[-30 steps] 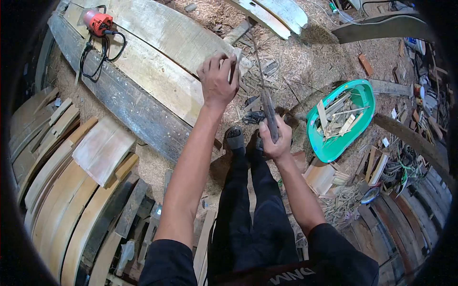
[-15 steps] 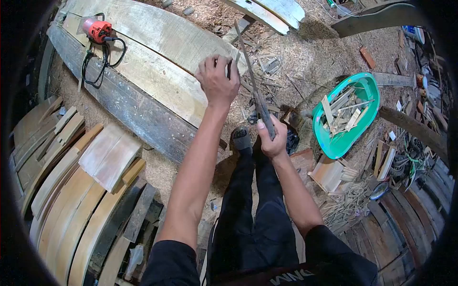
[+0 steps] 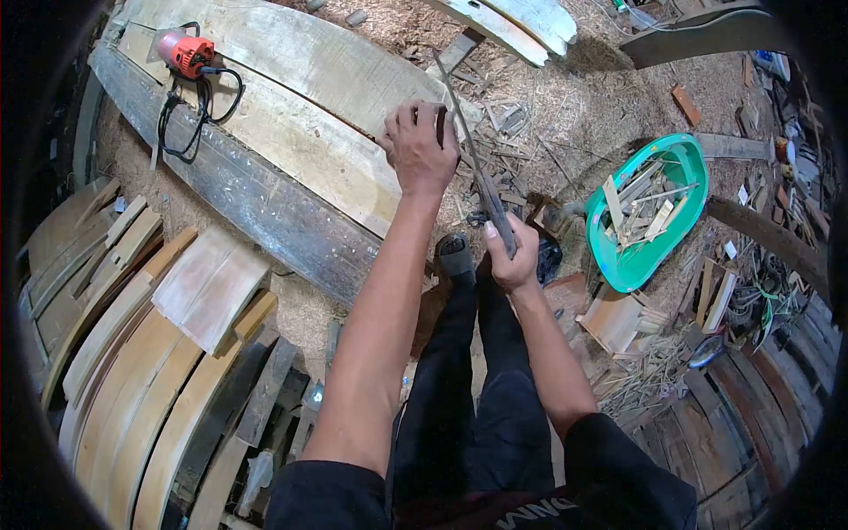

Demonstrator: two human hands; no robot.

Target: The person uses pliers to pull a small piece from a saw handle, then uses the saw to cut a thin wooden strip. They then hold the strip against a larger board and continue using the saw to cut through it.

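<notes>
A long, narrow dark tool with a tapering blade (image 3: 477, 159) runs up and left from my right hand (image 3: 513, 253), whose fingers are wrapped round its thicker lower end. My left hand (image 3: 420, 148) is curled at the end of a pale wide plank (image 3: 300, 62), left of the blade. A small dark object shows between its thumb and fingers, too hidden to name. Beneath lies a second pale plank (image 3: 300, 146), beside a weathered grey board (image 3: 238, 190).
A red power tool (image 3: 190, 55) with a black cable rests on the planks at upper left. To the right, a green tub (image 3: 645, 272) holds wood scraps. Curved boards (image 3: 146, 397) are stacked at lower left. Sawdust and offcuts cover the floor.
The whole view has shifted slightly, with the planks and tub appearing a little further right. Both hands appear slightly further right too, and my right hand still grips the tool.
</notes>
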